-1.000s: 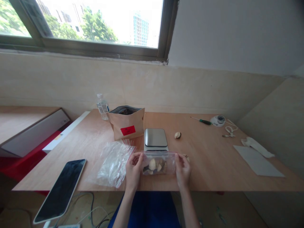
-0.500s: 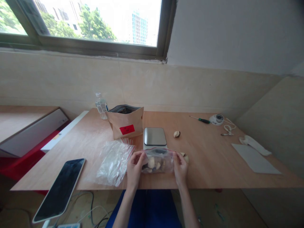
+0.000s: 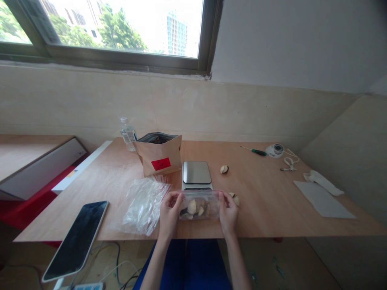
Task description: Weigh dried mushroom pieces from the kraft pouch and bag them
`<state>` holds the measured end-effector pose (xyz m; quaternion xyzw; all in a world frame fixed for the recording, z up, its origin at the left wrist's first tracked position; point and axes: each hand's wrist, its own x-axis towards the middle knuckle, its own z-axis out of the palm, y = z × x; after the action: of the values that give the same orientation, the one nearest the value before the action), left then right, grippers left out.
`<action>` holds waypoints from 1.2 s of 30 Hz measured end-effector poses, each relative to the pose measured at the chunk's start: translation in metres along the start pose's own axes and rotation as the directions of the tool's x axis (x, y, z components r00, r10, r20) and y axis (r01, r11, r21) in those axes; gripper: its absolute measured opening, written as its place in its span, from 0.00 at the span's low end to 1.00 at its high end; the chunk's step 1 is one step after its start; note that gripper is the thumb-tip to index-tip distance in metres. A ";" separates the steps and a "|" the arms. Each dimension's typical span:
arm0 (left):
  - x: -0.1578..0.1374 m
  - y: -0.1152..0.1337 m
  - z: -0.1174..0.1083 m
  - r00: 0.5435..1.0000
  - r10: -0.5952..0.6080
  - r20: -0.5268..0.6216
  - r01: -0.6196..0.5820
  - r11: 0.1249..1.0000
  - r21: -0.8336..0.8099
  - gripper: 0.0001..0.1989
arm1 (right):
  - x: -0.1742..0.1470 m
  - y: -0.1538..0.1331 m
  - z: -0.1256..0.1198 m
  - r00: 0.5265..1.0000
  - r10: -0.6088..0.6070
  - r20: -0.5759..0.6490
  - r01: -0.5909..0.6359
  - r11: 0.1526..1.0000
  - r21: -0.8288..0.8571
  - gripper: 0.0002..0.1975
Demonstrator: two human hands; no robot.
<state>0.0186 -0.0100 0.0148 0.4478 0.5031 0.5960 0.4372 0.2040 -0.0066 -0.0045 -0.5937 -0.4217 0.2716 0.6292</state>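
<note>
Small clear bag (image 3: 198,206) w/ pale and dark chunks inside sits at the table's near edge, about mid-length. Long axis runs parallel to that edge, zip top toward the far edge. Left hand (image 3: 168,211) pinches the bag's left end, right hand (image 3: 228,211) its right end, both closed on the plastic.

Vs 0.5 s ago: bag top looks flatter and more closed, less puffed open; hands and bag approx same spot, bag perhaps a touch lower onto the table.

Just beyond the bag, touching or nearly, is the scale (image 3: 196,174). Pile of empty bags (image 3: 144,205) just left of the left hand. One loose piece (image 3: 234,198) just beside the right hand, another (image 3: 224,169) farther in, right of the scale. Brown pouch (image 3: 159,154) stands open behind the pile, bottle (image 3: 127,134) near the far left corner. Phone (image 3: 75,239) overhangs the near left corner. Open wood to the right of the hands, as far as the paper sheet (image 3: 323,198) by the right edge.
</note>
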 end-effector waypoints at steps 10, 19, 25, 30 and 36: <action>-0.003 0.004 0.001 0.996 -0.046 0.076 0.049 0.998 -0.037 0.12 | 0.001 -0.005 0.000 0.974 0.098 0.202 -0.111 0.993 0.050 0.18; -0.002 0.002 -0.003 0.994 -0.077 0.077 0.081 0.995 -0.053 0.12 | 0.002 -0.005 -0.002 0.975 0.122 0.186 -0.128 0.992 0.019 0.17; -0.004 0.009 -0.005 0.996 -0.071 0.063 0.073 0.997 -0.027 0.12 | 0.000 -0.008 -0.002 0.992 0.073 0.106 -0.077 0.997 0.032 0.16; -0.006 0.015 -0.002 0.998 -0.053 0.045 0.055 0.997 -0.046 0.12 | -0.009 -0.010 0.000 0.981 0.140 0.135 -0.159 0.977 0.142 0.17; -0.008 0.010 -0.002 0.988 -0.082 0.128 0.092 0.993 -0.072 0.14 | -0.016 -0.011 0.003 0.962 0.123 0.244 -0.160 0.978 0.137 0.16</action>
<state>0.0181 -0.0196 0.0241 0.4444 0.4702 0.5666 0.5103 0.1915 -0.0203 0.0022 -0.5354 -0.4269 0.4160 0.5984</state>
